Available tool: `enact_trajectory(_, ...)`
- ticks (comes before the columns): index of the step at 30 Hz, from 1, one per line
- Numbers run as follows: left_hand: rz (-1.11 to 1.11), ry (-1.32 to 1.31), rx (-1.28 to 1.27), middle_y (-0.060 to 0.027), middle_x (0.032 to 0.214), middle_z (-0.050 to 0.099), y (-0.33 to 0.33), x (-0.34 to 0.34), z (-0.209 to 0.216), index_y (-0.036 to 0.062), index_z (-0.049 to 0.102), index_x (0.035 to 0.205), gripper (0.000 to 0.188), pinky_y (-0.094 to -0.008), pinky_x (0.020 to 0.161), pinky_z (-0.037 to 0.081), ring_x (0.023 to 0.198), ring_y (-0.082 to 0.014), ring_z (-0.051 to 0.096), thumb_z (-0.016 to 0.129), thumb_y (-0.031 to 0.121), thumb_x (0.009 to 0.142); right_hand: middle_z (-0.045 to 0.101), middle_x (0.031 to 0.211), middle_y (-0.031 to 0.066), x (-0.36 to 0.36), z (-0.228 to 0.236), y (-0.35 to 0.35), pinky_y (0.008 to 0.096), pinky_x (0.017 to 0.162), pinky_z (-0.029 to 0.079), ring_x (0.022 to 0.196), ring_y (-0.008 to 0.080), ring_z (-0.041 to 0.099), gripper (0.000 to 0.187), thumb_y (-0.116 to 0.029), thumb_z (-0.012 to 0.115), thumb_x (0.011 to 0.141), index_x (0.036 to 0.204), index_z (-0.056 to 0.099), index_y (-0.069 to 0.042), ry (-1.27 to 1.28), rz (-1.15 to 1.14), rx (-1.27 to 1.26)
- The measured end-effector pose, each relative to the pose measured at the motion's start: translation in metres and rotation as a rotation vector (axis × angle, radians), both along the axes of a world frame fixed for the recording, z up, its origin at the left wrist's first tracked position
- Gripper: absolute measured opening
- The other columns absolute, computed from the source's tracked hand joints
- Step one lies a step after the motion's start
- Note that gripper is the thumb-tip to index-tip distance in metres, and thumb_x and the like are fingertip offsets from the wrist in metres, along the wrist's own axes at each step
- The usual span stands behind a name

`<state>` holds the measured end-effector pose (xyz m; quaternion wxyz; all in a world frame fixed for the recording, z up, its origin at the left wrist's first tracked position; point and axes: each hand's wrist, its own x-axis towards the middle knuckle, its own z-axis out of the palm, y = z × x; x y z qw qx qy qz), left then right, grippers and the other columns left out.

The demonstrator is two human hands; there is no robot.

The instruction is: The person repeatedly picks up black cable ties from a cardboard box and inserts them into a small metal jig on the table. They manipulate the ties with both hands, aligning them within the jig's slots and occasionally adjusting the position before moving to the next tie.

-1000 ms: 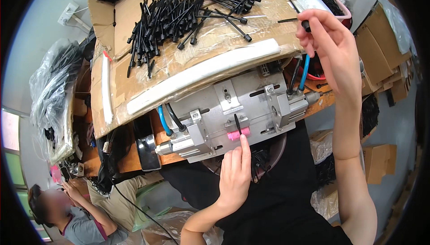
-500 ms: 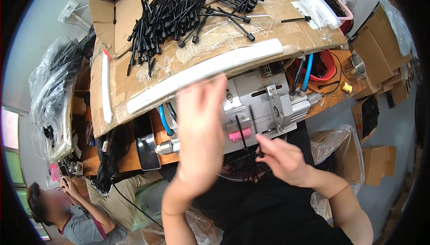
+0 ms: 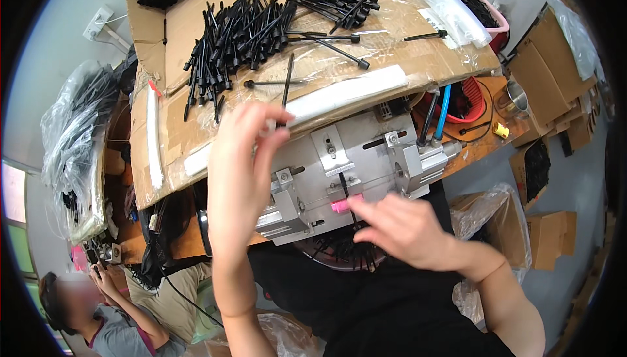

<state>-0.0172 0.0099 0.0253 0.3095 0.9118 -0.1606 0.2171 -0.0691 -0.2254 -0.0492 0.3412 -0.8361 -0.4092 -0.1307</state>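
My left hand [image 3: 241, 161] is raised over the cardboard's front edge, its thumb and index finger pinching the knobbed end of a thin black rod [image 3: 288, 86] that points away from me. A second black rod [image 3: 344, 182] lies in the middle of a metal fixture [image 3: 375, 184], beside a pink block [image 3: 340, 206]. My right hand [image 3: 408, 230] is at this rod's near end, index finger by the pink block and thumb beside the rod; motion blurs the fingers. Below the fixture, a bowl of black rods [image 3: 336, 250] shows partly behind my right hand.
A pile of black knobbed rods [image 3: 245, 37] covers part of the cardboard [image 3: 274, 79]. White foam strip [image 3: 353, 89] lines its front edge. Right of the fixture are a blue hose [image 3: 443, 112], a red basket [image 3: 480, 106] and a metal cup [image 3: 516, 93]. Another person [image 3: 124, 318] sits at lower left.
My left hand has moved left from over the fixture and now shows a black rod in its fingers. My right hand has brought its rod left to the fixture's middle, by the pink block.
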Motion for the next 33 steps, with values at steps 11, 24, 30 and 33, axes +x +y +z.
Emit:
enact_trajectory(11, -0.009, 0.101, -0.134, -0.0104, 0.095, 0.061, -0.026, -0.06, -0.029, 0.0039, 0.066, 0.117, 0.044, -0.0304, 0.073, 0.048, 0.085, -0.0214, 0.057, 0.068, -0.01, 0.075, 0.061, 0.079, 0.0125, 0.18, 0.097, 0.019, 0.0395, 0.072, 0.047, 0.078, 0.0286, 0.06, 0.021, -0.012, 0.065, 0.087, 0.105, 0.06, -0.002, 0.04, -0.114, -0.31)
enact_trajectory(24, 0.123, 0.099, 0.065, -0.0124, 0.101, 0.059, -0.064, -0.133, -0.072, -0.0016, 0.047, 0.142, 0.078, -0.0376, 0.083, 0.046, 0.091, -0.0286, 0.054, 0.074, -0.011, 0.069, 0.063, 0.085, 0.0026, 0.125, 0.091, -0.031, 0.0194, 0.06, 0.044, 0.071, 0.0051, 0.055, 0.024, -0.015, 0.066, 0.094, 0.111, 0.064, 0.001, 0.569, 0.116, 0.612)
enact_trajectory(30, 0.11, 0.248, 0.166, -0.0144, 0.104, 0.054, -0.094, -0.129, -0.105, -0.0061, 0.039, 0.145, 0.072, -0.0398, 0.083, 0.045, 0.093, -0.0306, 0.052, 0.067, -0.008, 0.079, 0.064, 0.088, 0.0075, 0.09, 0.077, -0.046, 0.0197, 0.059, 0.046, 0.072, 0.0076, 0.057, 0.024, -0.013, 0.064, 0.095, 0.113, 0.06, 0.003, 0.596, 0.091, 0.735)
enact_trajectory(33, 0.114, 0.244, 0.23, -0.0142, 0.105, 0.054, -0.092, -0.123, -0.102, -0.0066, 0.039, 0.145, 0.071, -0.0398, 0.083, 0.046, 0.093, -0.0302, 0.052, 0.066, -0.007, 0.08, 0.066, 0.09, 0.0092, 0.075, 0.076, -0.049, 0.0208, 0.062, 0.048, 0.073, 0.0087, 0.059, 0.02, -0.005, 0.066, 0.092, 0.11, 0.062, 0.004, 0.557, 0.032, 0.767)
